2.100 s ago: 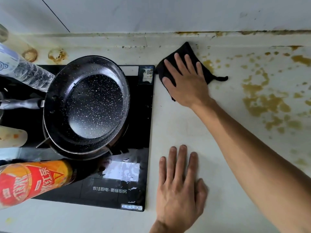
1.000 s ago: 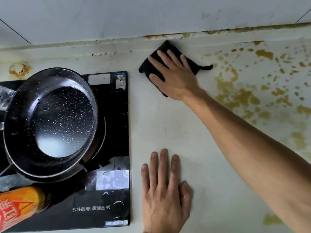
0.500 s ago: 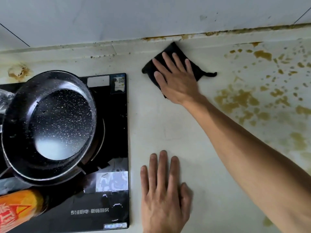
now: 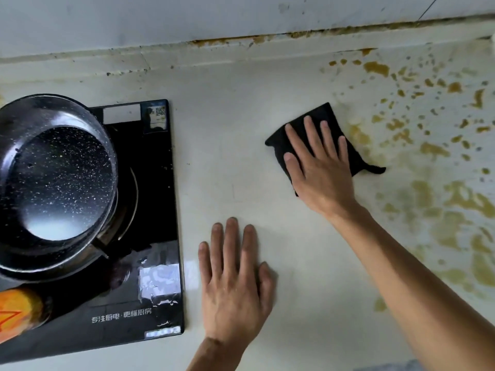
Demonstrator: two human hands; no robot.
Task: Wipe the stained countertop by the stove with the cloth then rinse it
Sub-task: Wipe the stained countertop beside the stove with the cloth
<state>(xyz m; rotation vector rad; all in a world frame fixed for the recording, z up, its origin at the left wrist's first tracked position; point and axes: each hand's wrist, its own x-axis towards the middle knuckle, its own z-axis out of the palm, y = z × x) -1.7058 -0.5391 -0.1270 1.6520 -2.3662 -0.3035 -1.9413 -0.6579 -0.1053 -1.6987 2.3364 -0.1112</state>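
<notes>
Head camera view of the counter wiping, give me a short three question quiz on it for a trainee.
1. True or false: the right hand presses the black cloth with straight fingers.
2. Where do the yellow-brown stains mostly lie? A) right of the cloth B) between cloth and stove C) under the left hand
3. Fill in: the left hand rests flat on the ____, beside the stove.

Key: 1 true; 2 A; 3 countertop.

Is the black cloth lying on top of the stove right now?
No, the black cloth lies on the countertop under the right hand, well to the right of the stove.
</notes>
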